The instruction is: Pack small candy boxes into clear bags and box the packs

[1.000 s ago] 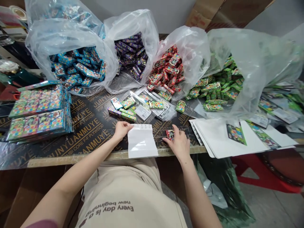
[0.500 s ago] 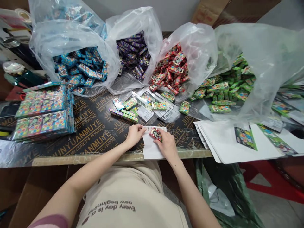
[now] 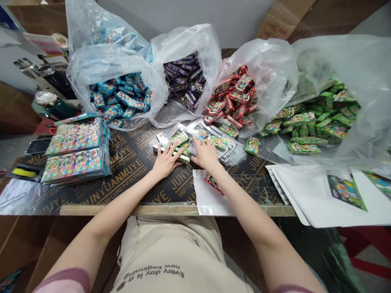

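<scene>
Half-hidden, one red box [image 3: 213, 185] is sitting under the right forearm [image 3: 232, 191] on paper [image 3: 207, 203] by the table's [image 3: 128, 209] front edge; left hand's [image 3: 165, 162] spreading wide over small boxes [image 3: 184, 159], right hand's [image 3: 205, 154] grip isn't showing clearly.

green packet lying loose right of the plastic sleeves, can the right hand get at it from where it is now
Probably yes: the green packet shows nothing on top of it. Only flat plastic sleeves seem to lie between it and the right hand; the left hand is on the other side.
</scene>
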Demonstrator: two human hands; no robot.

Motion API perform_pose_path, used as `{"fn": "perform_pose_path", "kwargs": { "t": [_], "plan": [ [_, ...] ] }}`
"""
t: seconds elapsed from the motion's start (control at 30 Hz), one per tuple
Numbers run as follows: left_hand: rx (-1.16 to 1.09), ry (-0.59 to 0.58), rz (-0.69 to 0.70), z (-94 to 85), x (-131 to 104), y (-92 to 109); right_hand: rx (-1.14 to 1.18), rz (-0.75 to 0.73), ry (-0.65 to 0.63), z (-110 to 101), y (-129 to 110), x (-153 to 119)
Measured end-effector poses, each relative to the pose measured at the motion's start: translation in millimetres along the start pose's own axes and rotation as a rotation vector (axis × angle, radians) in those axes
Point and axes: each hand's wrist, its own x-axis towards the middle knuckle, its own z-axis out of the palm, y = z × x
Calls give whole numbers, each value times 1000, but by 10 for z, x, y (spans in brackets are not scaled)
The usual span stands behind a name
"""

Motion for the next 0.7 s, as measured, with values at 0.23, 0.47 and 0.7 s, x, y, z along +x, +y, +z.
{"fn": "perform_pose_path", "kwargs": {
  "t": [0.23,0.47,0.7],
  "plan": [
    [-69,25,-38,14,337,-333,-104,96,-89,-84,97,299],
    [-709,260,-254,-223,393,-135,94,118,157,-494,-130,23],
    [-1829,233,-516,-547,-70,110,871,-320,231,-664,-903,-498]
  ]
}}
